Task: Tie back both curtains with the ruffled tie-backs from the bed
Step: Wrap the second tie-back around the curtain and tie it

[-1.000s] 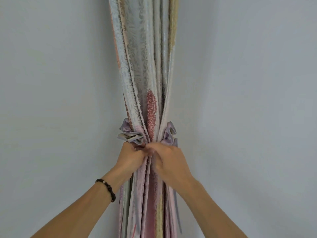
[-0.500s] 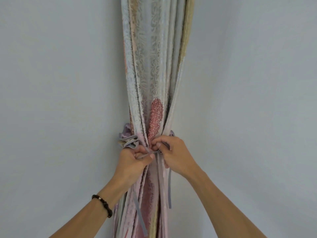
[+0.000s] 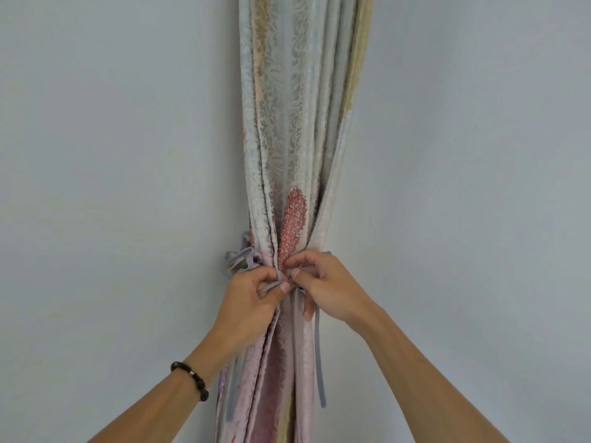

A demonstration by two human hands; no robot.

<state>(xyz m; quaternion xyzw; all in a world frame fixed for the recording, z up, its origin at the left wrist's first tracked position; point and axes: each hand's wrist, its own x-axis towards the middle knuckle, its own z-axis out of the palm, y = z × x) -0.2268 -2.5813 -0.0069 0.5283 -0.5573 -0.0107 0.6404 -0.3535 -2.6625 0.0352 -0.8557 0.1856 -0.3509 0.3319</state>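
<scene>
Curtain [image 3: 287,139] fabric hangs gathered into one narrow column against a plain pale grey wall [image 3: 112,155], seen from the head camera. Its upper part is silvery with a leafy woven pattern, a yellowish fold runs down its right edge, and a red textured patch sits just above the point where it is cinched; below that the cloth turns pink and lilac.

A ruffled tie-back [image 3: 238,259] in lilac-grey wraps the curtain at that pinch point — its frilled loops bunch out at the curtain's left edge, just above the left hand.

The left hand [image 3: 248,302] is closed in a pinch, thumb and forefinger gripping a thin strap of the tie-back at the front of the curtain. A dark beaded bracelet [image 3: 190,377] circles that wrist.

The right hand [image 3: 329,290] is curled, fingertips pinching the strap beside the left thumb — the two hands nearly touch. One loose strap end [image 3: 319,356] dangles down below the right hand along the curtain's right edge.
</scene>
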